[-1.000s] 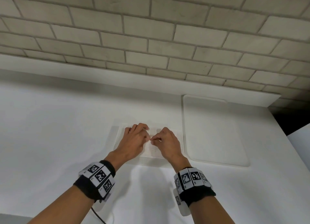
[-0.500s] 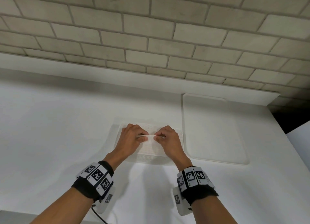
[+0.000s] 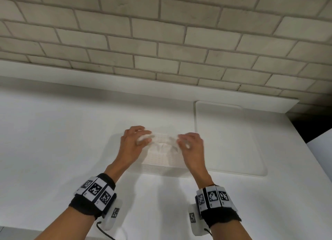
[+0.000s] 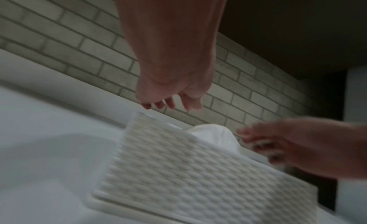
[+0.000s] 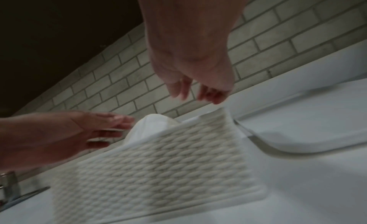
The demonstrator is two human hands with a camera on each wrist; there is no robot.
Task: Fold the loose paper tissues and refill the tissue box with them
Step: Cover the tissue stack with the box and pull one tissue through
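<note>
1. Judging from how things lie now, the refill looks close to finished: the tissue box [image 3: 162, 156], white with a woven-pattern top, sits on the white table [image 3: 53, 140] near the middle of the head view, and a tuft of tissue [image 4: 213, 135] pokes up through the slot in its top.
2. The left hand [image 3: 133, 144] is at 9 o'clock of the slot and the right hand [image 3: 193, 147] at 3 o'clock, both just above the box top. In the wrist views the fingers [image 5: 210, 94] of each hand are loosely spread and hold nothing (the head view is blurred, so whether any fingertip touches the tuft cannot be told).
3. No loose tissues show on the table in any view, which suggests nothing is left to fold, though part of the table is out of frame.
4. What may remain, as a guess, is small: neatening the tuft and taking the hands off the box.
5. A flat white board [image 3: 228, 140] lies at 3 o'clock of the box, just beside it.
</note>
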